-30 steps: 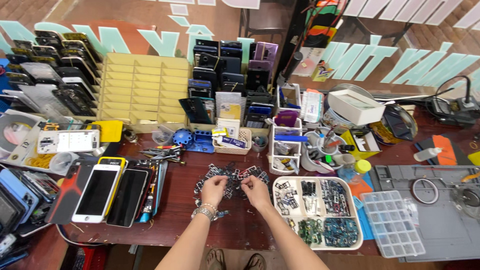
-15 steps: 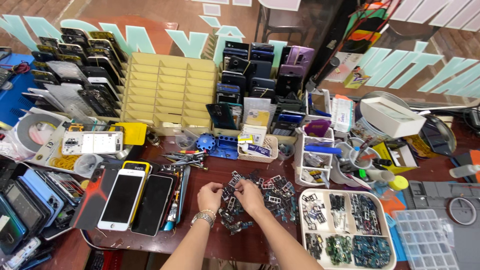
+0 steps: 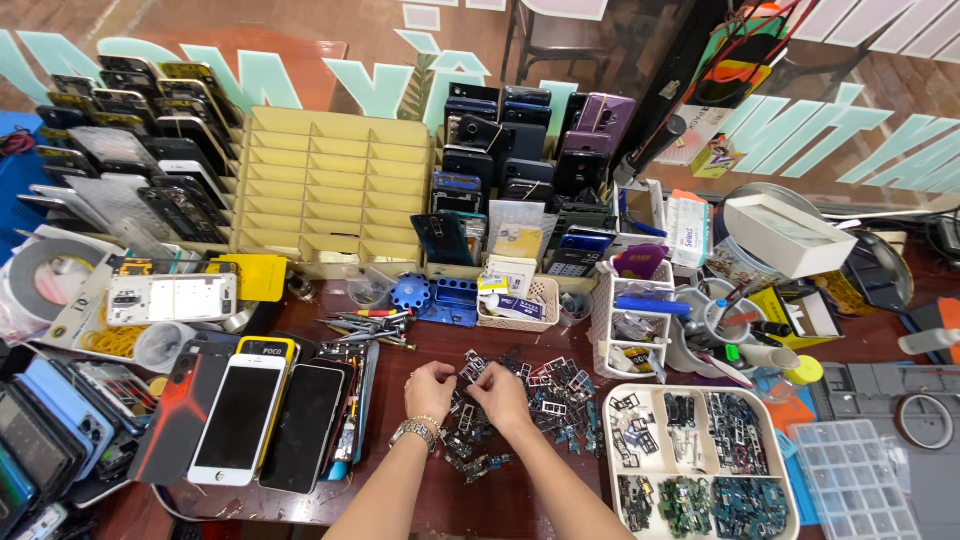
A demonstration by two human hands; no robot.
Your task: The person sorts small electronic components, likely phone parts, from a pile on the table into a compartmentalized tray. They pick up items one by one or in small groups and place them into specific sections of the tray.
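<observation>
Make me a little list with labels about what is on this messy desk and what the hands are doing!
place: dark red desk
left hand: on the heap of small metal parts, wears a metal watch
right hand: pinching a small part over the same heap
left of hands: white phone lying face up beside a black phone
right of hands: white sectioned tray of small parts
behind: tan slotted rack

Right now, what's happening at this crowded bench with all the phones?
A person's left hand and right hand are picking at a heap of small metal phone parts on the dark red table. Phones lie face up to the left; a white compartment tray of sorted parts sits to the right.
</observation>
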